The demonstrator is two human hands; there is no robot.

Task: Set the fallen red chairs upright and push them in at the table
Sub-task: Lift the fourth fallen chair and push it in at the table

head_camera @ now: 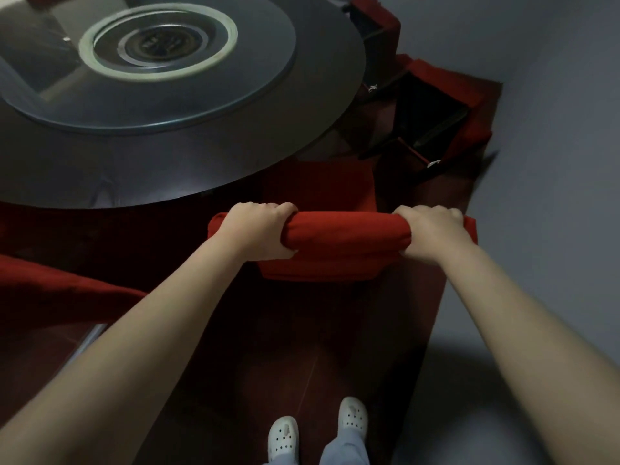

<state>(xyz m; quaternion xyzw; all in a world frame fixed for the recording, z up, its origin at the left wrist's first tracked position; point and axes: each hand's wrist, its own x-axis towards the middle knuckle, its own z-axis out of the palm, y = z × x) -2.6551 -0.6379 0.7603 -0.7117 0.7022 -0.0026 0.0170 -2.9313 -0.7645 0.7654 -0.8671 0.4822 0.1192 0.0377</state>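
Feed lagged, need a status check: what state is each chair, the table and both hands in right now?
Table: standing, glass turntable on it.
Held chair: upright, seat at the table edge.
Left hand: grips the held chair's back.
Right hand: grips the held chair's back.
Near right chair: tipped over, underside showing.
Far right chair: appears tipped over too.
Lower-left chair: partly in view, cannot tell.

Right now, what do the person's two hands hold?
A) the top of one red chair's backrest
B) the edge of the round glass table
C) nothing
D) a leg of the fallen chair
A: the left hand and the right hand each curl around the top of the red chair's backrest, one near each end.
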